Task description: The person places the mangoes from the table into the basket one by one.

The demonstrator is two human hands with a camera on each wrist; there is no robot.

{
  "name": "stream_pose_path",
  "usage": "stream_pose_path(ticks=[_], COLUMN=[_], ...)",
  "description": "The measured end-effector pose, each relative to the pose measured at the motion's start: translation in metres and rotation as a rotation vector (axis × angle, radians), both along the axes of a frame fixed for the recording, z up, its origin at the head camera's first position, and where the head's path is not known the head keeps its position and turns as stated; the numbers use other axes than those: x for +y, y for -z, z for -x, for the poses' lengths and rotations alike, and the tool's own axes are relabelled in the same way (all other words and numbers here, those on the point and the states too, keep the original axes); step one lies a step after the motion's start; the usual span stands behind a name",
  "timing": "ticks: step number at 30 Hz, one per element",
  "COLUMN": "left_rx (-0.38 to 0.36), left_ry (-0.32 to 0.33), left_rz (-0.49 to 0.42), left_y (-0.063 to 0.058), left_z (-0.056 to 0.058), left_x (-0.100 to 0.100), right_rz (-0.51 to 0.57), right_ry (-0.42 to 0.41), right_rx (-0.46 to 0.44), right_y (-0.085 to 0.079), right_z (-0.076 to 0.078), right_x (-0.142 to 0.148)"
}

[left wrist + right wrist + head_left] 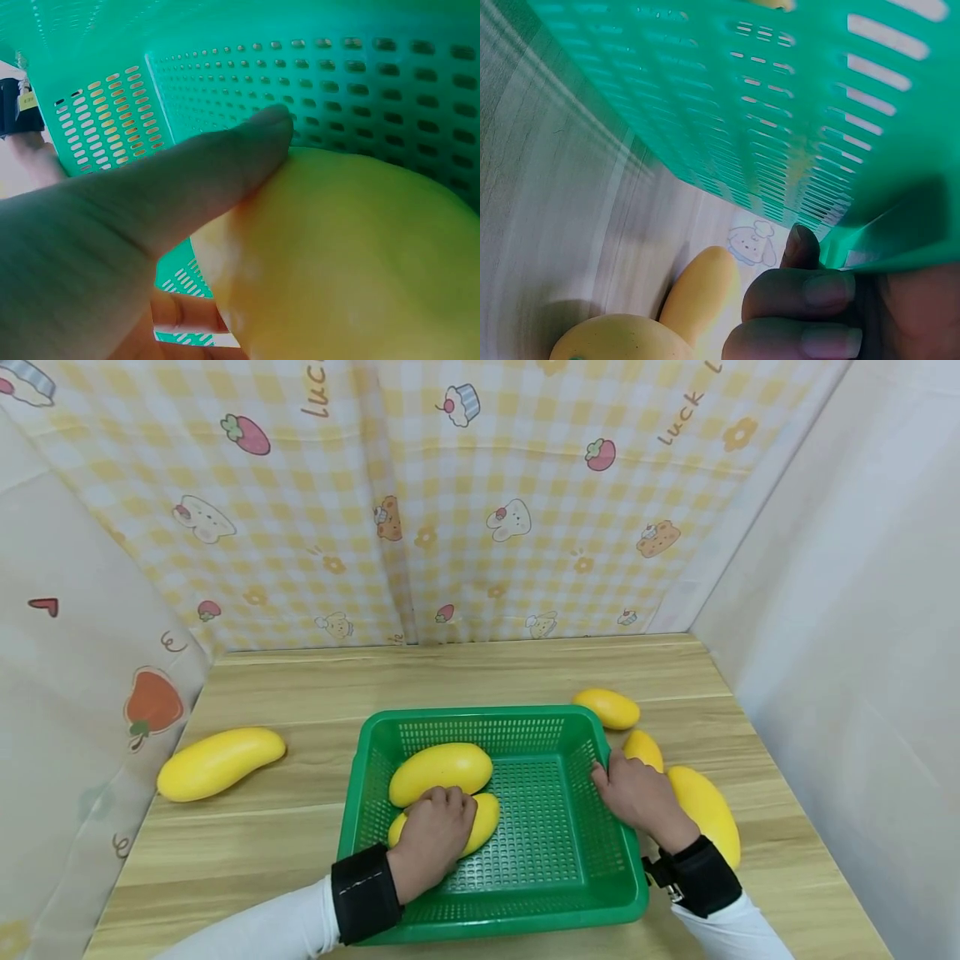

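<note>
A green plastic basket (pixel 532 810) stands on the table with two yellow mangoes inside, toward its left. My left hand (pixel 432 839) grips the nearer mango (pixel 486 818) from above. In the left wrist view, the thumb lies along that mango (pixel 352 255) and other fingers reach round its far side. Just behind it rests the second mango (pixel 442 768), close to the hand's knuckles. At the basket's right side, my right hand (pixel 645 797) holds the rim. The right wrist view has curled fingers (pixel 829 291) under the rim, outside the perforated wall (pixel 727 112).
Right of the basket lie a mango (pixel 607 708) at the back, a partly hidden mango (pixel 643 748) behind the right hand, and a larger one (pixel 705 810) beside the wrist. Another long mango (pixel 221 764) lies at the left. A checked curtain (pixel 480 527) closes off the table's back.
</note>
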State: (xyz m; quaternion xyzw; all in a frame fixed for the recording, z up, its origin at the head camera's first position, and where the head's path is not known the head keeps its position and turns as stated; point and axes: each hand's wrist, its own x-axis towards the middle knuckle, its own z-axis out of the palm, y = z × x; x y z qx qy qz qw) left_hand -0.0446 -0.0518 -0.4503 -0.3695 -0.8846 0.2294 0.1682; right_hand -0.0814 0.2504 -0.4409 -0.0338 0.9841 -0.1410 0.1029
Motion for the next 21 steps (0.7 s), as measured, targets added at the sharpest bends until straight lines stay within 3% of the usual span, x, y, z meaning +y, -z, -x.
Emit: stream_pose_path(ticks=[9,21], left_rx=[-0.053,-0.088], left_ry=[-0.058,-0.048], left_rz=[-0.069,-0.089], left_y=[-0.0016,-0.0051], left_z=[0.0008,0.0006], left_x=[-0.0019,-0.0050], right_rz=[0.008,0.007], right_ry=[-0.004,-0.012], right_rx=[0.014,0.030], right_y=[0.0015,0.0007], right_z=[-0.0009,-0.0018], right_x=[0.0007,0.0009])
